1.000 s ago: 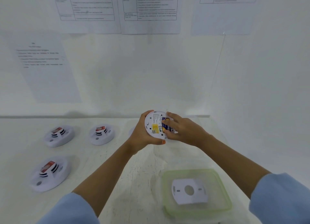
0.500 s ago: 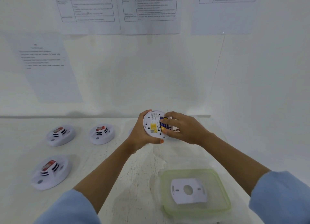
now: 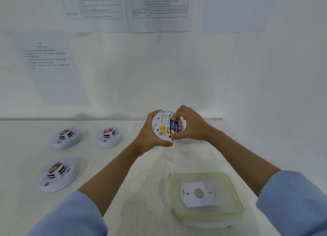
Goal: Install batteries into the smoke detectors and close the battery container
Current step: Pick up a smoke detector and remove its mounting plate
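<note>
My left hand (image 3: 147,138) grips a white round smoke detector (image 3: 159,125) held up above the table, its labelled back facing me. My right hand (image 3: 192,126) pinches a blue and yellow battery (image 3: 174,127) by its two ends, set upright in the detector's battery slot. A green-rimmed clear container lid (image 3: 235,198) lies at the near right with a white mounting plate (image 3: 199,194) on it. Behind my hands, a clear container (image 3: 208,122) is mostly hidden.
Three more white smoke detectors lie face up on the left of the white table (image 3: 141,182): one at the back left (image 3: 66,137), one beside it (image 3: 109,135), one nearer (image 3: 57,173). Printed sheets hang on the wall behind.
My right hand turned from lying over the detector to pinching the battery end to end, and the battery now stands more upright in the slot. Both hands sit slightly higher.
</note>
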`<state>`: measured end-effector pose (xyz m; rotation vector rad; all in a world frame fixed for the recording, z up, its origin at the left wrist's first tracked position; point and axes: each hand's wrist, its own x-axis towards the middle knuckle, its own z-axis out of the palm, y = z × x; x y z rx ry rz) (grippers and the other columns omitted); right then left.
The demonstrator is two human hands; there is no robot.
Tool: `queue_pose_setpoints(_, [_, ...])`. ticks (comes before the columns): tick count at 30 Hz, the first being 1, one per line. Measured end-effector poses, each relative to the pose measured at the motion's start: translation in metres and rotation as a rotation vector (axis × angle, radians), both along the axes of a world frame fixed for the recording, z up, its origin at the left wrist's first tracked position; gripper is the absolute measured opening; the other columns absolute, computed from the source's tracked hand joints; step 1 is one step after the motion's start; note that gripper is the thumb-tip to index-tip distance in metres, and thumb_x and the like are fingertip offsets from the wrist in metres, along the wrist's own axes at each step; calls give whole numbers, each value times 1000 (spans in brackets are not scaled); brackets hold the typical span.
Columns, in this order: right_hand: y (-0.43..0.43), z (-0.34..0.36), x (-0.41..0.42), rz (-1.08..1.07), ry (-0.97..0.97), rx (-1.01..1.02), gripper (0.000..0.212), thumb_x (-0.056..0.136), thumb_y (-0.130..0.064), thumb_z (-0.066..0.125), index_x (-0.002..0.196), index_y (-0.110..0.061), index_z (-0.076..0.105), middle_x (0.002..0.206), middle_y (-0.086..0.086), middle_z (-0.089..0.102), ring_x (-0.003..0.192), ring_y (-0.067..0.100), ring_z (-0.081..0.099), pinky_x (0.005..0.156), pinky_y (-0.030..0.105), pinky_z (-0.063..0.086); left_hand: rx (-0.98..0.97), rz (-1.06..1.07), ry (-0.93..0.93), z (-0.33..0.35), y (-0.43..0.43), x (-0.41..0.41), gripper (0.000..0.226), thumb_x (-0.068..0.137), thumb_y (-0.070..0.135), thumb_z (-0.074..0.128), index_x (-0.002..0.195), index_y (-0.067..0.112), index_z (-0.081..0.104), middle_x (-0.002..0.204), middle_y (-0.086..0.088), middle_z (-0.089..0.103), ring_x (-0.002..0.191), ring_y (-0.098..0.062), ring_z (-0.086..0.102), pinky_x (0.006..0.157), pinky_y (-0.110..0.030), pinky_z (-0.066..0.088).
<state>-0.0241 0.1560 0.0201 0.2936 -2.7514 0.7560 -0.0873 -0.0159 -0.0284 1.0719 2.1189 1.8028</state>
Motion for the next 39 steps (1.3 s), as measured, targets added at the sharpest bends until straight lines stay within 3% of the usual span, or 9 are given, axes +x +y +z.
queue_pose_setpoints(4, [3,0,3,-21,-52,-139,43,62,-21,84,93,-20,54,96,-4,50,76,2,43,68,10,36,18,41,0,2,-7,-7,100,45,3,81,129,19,29,122,6,47,111,-5,52,83,-17,51])
queue_pose_setpoints(7, [8,0,4,-59,-292,-151,44,63,-21,84,95,-17,55,89,-3,57,63,1,45,57,10,36,6,69,1,4,-15,-14,104,44,6,82,133,18,28,124,5,46,114,-7,50,86,-19,51])
queue_pose_setpoints(13, [-9,-22,-2,-99,-624,86,48,67,-20,81,104,-10,51,78,-4,55,60,11,52,56,20,44,-1,75,-2,4,-16,-16,102,46,6,81,131,20,28,122,11,45,113,-4,49,87,-16,50])
queue_pose_setpoints(19, [-7,-38,-5,-77,-716,134,48,79,-20,71,117,-7,47,83,2,61,56,11,53,64,25,47,-9,57,6,4,-13,-14,100,47,7,81,131,21,28,121,13,44,113,-5,49,87,-17,51])
queue_pose_setpoints(22, [0,-23,-4,-124,-597,14,29,83,-22,67,107,-12,52,70,0,61,49,9,53,60,24,47,-2,51,-3,3,-14,-13,100,46,7,81,130,23,28,122,11,44,113,-7,49,86,-18,51])
queue_pose_setpoints(25, [0,-1,-3,-239,-229,-272,3,88,-11,58,89,-11,56,67,2,58,37,0,49,42,13,41,5,49,-2,3,-12,-12,101,46,6,81,130,23,28,122,9,44,113,-8,49,83,-17,52])
queue_pose_setpoints(27, [-6,6,-5,-250,-69,-332,3,90,-14,55,92,-13,56,70,2,56,48,6,51,46,16,42,10,44,9,3,-9,-11,101,46,6,81,130,21,28,121,9,44,113,-8,49,85,-18,52])
queue_pose_setpoints(33, [-19,-8,-12,-222,6,-172,19,86,-21,61,99,-12,51,82,2,50,76,20,48,69,32,46,16,40,33,3,1,-8,99,49,4,81,131,17,27,120,11,45,110,-3,51,87,-16,50])
queue_pose_setpoints(39, [-18,-6,-18,-284,19,-225,21,77,-15,67,84,-13,47,61,-5,44,53,11,38,52,22,33,35,55,47,-1,8,-7,99,55,-20,77,135,4,25,117,9,45,99,15,52,76,-9,48])
